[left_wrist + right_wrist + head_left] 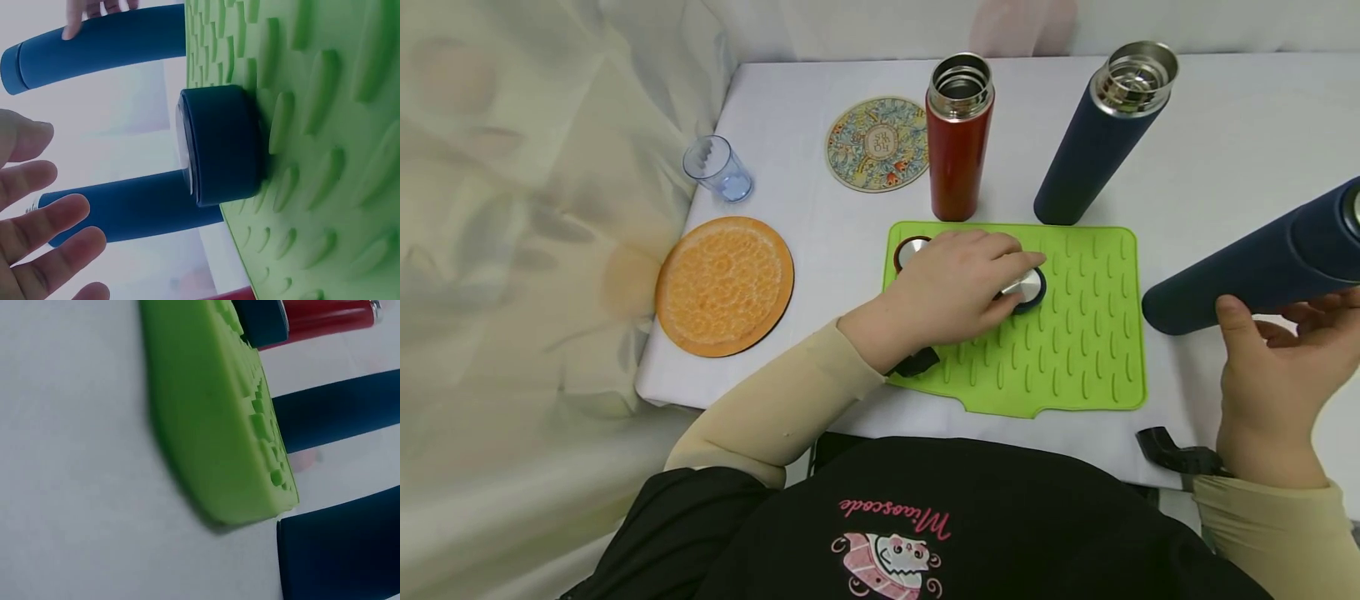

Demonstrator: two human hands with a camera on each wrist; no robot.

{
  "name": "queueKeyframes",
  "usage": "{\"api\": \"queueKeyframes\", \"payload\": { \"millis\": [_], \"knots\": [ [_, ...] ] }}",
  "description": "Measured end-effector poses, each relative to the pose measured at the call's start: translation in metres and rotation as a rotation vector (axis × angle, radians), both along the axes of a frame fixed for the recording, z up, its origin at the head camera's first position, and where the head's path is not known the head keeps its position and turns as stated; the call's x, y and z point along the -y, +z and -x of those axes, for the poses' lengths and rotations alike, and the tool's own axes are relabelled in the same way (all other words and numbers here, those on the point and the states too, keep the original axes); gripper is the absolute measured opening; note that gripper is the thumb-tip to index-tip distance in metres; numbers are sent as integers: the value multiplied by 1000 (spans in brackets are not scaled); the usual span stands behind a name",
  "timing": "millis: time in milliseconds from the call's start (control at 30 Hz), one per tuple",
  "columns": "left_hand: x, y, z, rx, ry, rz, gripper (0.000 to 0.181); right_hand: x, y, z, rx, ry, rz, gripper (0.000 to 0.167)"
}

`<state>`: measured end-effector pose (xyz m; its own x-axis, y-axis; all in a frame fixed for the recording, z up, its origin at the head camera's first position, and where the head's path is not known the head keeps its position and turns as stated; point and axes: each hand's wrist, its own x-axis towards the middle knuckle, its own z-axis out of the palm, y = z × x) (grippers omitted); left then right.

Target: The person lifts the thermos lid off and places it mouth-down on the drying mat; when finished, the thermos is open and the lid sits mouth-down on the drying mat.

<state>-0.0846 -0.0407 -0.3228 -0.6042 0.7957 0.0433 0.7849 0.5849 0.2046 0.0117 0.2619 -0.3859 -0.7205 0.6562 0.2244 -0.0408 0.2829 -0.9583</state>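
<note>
My left hand (958,283), fingers spread, hovers over a dark blue bottle lid (1028,287) on the green ridged mat (1082,325). In the left wrist view, a gap shows between its fingers and the lid (222,147). A red-rimmed lid (912,248) lies partly under that hand at the mat's top left corner. At the far right, my right hand (1281,375) holds a dark blue thermos (1247,279) with its cap on, standing beside the mat. The thumb is on its near side; the other fingers are partly hidden.
Behind the mat stand a lidless red thermos (958,162) and a lidless dark blue thermos (1097,142). A patterned round coaster (876,142) lies beside the red one. Further left are a small blue glass (722,171) and an orange round mat (724,287) near the table's left edge.
</note>
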Motion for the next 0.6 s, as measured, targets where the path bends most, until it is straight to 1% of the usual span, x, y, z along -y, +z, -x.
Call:
{"api": "queueKeyframes", "payload": {
  "millis": [33,67,100,133,267,333,467,533,600],
  "knots": [
    [1,1,0,4,4,-6,47,-1,0,0,39,7,-23,75],
    [2,1,1,7,8,-12,47,-1,0,1,91,10,-69,78],
    [3,2,1,7,11,-19,47,-1,0,1,123,12,-89,81],
    [4,2,2,4,13,-26,47,-1,0,2,140,17,-97,84],
    [7,5,3,-11,14,-50,47,0,2,4,155,29,-108,88],
    [9,7,3,-16,14,-61,47,0,3,5,155,35,-123,88],
    [11,11,2,-22,7,-92,46,1,3,4,119,50,-144,86],
    [11,13,1,-25,1,-105,46,0,3,2,82,75,-170,84],
    [11,14,-1,-25,-6,-114,46,0,3,0,36,96,-159,82]
  ]
}}
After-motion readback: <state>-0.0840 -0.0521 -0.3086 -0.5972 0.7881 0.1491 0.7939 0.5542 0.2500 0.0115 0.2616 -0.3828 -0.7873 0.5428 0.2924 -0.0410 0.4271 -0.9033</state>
